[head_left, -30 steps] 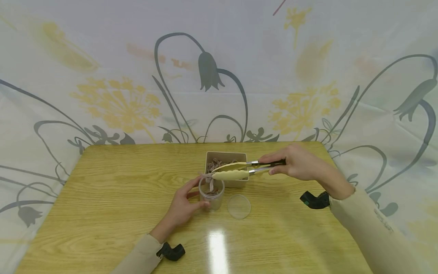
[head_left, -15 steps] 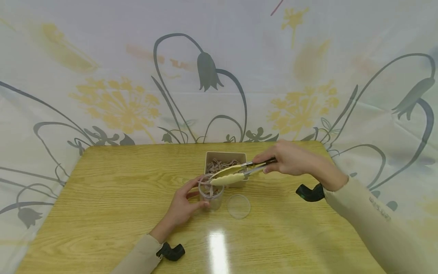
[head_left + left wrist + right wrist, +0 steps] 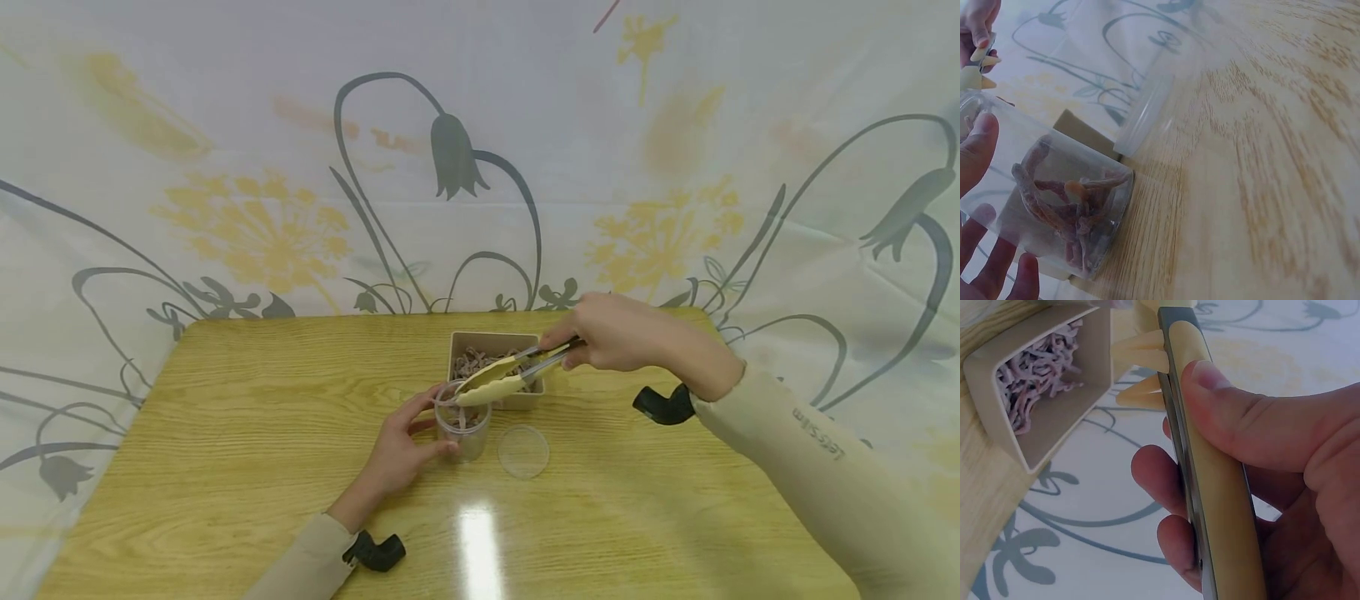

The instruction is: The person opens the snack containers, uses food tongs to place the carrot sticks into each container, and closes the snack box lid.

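My left hand [image 3: 405, 450] grips a clear round jar [image 3: 1047, 200] with thumb and fingers on opposite sides of its wall. Several brownish, wrinkled dried strips [image 3: 1075, 209] lie in the jar's lower part. In the head view my right hand [image 3: 611, 332] holds a pair of tongs [image 3: 498, 379] with pale yellow scalloped tips and metal arms. The tong tips are at the jar's mouth, where a pinkish strip lies over the rim. The right wrist view shows the thumb pressed on the tongs' yellow handle [image 3: 1213, 481], fingers curled round the other side.
Behind the jar stands a beige rectangular box [image 3: 1007, 437] holding more of the strips [image 3: 1038, 372]. A clear round lid [image 3: 523, 452] lies flat on the wooden table [image 3: 285, 400], right of the jar. A flower-printed cloth [image 3: 480, 167] hangs behind the table's far edge.
My right hand has moved left and slightly away from me, tilting the tongs so their tips dip to the jar's mouth. The strip has come down onto the rim. My left hand has stayed put.
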Demonstrator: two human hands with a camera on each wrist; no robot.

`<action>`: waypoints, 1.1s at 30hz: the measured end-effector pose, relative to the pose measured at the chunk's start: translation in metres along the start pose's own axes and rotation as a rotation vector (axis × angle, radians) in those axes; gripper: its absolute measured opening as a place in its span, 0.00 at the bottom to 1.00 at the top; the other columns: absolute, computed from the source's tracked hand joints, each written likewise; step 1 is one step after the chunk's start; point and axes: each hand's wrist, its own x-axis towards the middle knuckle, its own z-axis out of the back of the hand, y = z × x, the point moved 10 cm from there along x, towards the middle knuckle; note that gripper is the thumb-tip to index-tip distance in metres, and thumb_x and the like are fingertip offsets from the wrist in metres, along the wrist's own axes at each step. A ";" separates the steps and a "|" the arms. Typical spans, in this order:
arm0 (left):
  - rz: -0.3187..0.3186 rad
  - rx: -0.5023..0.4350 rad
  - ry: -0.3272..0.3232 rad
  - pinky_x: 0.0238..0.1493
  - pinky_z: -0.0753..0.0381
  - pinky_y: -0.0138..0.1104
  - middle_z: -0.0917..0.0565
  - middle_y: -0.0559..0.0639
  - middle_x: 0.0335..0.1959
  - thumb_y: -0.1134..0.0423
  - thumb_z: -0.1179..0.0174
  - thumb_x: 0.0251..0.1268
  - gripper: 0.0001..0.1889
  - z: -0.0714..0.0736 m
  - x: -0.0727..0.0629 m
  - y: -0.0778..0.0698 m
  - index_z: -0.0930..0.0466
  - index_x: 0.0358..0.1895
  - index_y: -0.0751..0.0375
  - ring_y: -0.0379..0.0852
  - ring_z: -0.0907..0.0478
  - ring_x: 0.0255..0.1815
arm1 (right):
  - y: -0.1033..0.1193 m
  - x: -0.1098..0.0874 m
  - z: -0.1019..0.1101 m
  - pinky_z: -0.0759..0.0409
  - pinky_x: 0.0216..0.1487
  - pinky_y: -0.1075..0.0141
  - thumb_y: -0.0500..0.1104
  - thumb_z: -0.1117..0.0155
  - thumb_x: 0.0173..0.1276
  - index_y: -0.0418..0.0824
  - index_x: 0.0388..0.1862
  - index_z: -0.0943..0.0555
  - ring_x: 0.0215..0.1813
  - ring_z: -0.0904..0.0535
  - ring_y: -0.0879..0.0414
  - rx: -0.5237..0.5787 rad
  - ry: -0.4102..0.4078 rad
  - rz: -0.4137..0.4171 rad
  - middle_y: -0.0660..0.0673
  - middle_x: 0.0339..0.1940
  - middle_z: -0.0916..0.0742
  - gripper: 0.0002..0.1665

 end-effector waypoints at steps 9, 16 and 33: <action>-0.007 -0.012 0.012 0.60 0.23 0.53 0.26 0.67 0.64 0.76 0.27 0.51 0.39 0.001 -0.001 -0.022 0.31 0.70 0.67 0.60 0.29 0.61 | 0.019 0.012 0.005 0.22 0.31 0.67 0.37 0.27 0.63 0.44 0.52 0.12 0.32 0.18 0.63 -0.170 0.038 -0.023 0.51 0.46 0.10 0.17; -0.010 -0.013 0.009 0.60 0.23 0.53 0.25 0.64 0.65 0.76 0.27 0.51 0.39 0.001 -0.002 -0.025 0.31 0.70 0.67 0.64 0.29 0.62 | 0.033 0.023 0.008 0.20 0.38 0.60 0.40 0.25 0.62 0.50 0.52 0.12 0.40 0.21 0.53 -0.310 0.088 -0.069 0.55 0.43 0.11 0.18; -0.041 -0.006 0.005 0.59 0.22 0.53 0.27 0.65 0.66 0.76 0.27 0.50 0.40 0.000 -0.001 -0.026 0.32 0.71 0.69 0.64 0.30 0.65 | 0.052 0.029 -0.003 0.16 0.36 0.61 0.40 0.26 0.62 0.50 0.50 0.12 0.39 0.17 0.52 -0.443 0.147 -0.045 0.52 0.39 0.11 0.16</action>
